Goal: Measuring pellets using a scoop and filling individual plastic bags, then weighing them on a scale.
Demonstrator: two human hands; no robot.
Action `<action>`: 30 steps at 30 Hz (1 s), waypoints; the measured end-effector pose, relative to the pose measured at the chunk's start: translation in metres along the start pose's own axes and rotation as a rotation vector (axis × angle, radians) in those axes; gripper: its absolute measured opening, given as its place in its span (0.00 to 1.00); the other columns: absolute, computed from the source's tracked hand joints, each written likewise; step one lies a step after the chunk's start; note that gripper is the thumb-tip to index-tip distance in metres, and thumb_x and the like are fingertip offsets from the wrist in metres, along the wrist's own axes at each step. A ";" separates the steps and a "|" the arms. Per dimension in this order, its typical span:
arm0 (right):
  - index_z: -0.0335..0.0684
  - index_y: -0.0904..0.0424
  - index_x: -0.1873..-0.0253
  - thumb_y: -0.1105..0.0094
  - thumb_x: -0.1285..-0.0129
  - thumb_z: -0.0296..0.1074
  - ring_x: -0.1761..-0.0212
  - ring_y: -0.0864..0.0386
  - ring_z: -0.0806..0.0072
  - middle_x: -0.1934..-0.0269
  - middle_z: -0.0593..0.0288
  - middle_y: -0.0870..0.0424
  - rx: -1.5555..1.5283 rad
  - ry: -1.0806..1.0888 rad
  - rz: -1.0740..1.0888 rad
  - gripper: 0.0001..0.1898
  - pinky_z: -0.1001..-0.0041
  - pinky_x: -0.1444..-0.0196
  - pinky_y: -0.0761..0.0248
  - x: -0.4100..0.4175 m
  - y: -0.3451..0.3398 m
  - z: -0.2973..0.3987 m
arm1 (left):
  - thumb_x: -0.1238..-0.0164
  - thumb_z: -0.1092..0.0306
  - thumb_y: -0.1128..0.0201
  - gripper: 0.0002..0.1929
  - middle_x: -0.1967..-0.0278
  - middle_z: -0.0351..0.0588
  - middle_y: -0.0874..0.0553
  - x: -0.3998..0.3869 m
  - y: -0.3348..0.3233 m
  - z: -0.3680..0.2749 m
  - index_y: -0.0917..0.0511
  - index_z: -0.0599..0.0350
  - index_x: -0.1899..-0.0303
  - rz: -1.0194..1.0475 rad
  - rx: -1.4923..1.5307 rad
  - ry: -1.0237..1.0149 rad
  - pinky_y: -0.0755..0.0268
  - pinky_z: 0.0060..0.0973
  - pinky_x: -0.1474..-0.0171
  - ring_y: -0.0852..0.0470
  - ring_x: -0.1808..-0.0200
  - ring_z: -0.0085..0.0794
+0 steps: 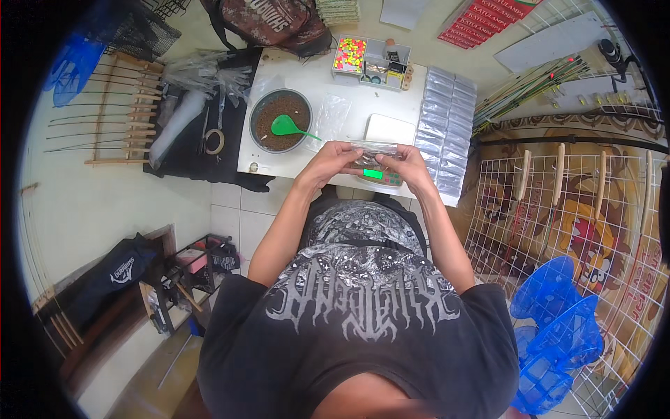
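Between my left hand (335, 161) and my right hand (411, 166), a small clear plastic bag (372, 147) with dark brown granules inside is stretched out. Thumbs and fingers of both hands pinch it. Just below the bag is a digital scale (372, 174) with a lit green display. Beyond my hands shows a flat white rounded square (391, 127); I cannot tell whether it belongs to the scale. To the left, a round bowl (252, 131) holds brown granules (268, 111). A green plastic scoop (284, 125) lies in them, its handle reaching over the rim. Empty clear bags (335, 112) lie beside the bowl.
Silvery packets (449, 125) line the right side of the white table (324, 170). At the back stands a divided organizer (361, 78) with bright small pieces. A tape roll (214, 141) and plastic bags (178, 125) lie left. Blue nets (560, 335) hang right.
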State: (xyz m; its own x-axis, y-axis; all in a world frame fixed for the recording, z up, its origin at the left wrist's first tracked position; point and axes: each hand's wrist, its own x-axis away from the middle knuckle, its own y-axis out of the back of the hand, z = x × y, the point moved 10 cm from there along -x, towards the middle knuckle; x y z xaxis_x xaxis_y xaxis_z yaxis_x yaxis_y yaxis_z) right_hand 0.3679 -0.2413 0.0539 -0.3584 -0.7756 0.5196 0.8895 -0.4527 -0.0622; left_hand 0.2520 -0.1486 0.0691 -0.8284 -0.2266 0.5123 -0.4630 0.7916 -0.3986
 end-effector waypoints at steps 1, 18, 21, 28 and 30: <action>0.35 0.16 0.55 0.30 0.41 0.35 0.76 0.21 0.81 0.71 0.62 0.15 0.002 0.014 0.019 0.13 0.81 0.80 0.35 0.000 -0.002 0.002 | 0.27 0.69 0.42 0.14 0.53 0.48 0.15 0.000 0.002 0.001 0.22 0.69 0.47 -0.009 0.007 0.003 0.17 0.25 0.50 0.15 0.54 0.27; 0.36 0.16 0.54 0.30 0.40 0.36 0.73 0.16 0.78 0.69 0.61 0.13 -0.028 0.022 0.036 0.14 0.81 0.80 0.34 -0.001 -0.005 0.001 | 0.28 0.72 0.42 0.13 0.55 0.52 0.14 0.006 0.010 -0.008 0.23 0.71 0.48 -0.036 -0.029 -0.056 0.18 0.24 0.51 0.14 0.54 0.31; 0.37 0.16 0.53 0.30 0.40 0.36 0.73 0.16 0.78 0.68 0.61 0.13 -0.019 0.010 0.045 0.13 0.82 0.80 0.35 0.003 -0.009 0.006 | 0.28 0.73 0.43 0.13 0.55 0.52 0.15 0.005 0.012 -0.006 0.23 0.71 0.47 -0.042 -0.059 -0.028 0.18 0.24 0.50 0.15 0.53 0.30; 0.37 0.16 0.53 0.29 0.40 0.37 0.72 0.16 0.79 0.67 0.61 0.12 -0.019 0.005 0.037 0.14 0.83 0.79 0.35 0.002 -0.009 0.004 | 0.31 0.74 0.38 0.14 0.56 0.51 0.14 0.009 0.013 -0.013 0.22 0.70 0.48 -0.096 -0.118 -0.067 0.18 0.23 0.53 0.14 0.57 0.28; 0.37 0.16 0.53 0.29 0.41 0.37 0.72 0.16 0.79 0.67 0.61 0.12 -0.011 0.010 0.046 0.14 0.83 0.79 0.35 0.003 -0.010 0.007 | 0.32 0.74 0.37 0.14 0.57 0.51 0.14 0.009 0.015 -0.013 0.22 0.70 0.48 -0.112 -0.123 -0.070 0.18 0.23 0.53 0.14 0.57 0.28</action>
State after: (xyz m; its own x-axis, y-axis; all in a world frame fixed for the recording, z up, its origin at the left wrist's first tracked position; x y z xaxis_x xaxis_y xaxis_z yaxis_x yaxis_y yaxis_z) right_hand 0.3601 -0.2361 0.0619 -0.3205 -0.8001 0.5070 0.9018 -0.4215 -0.0951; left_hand 0.2416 -0.1319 0.0777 -0.7955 -0.3527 0.4927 -0.5151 0.8219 -0.2434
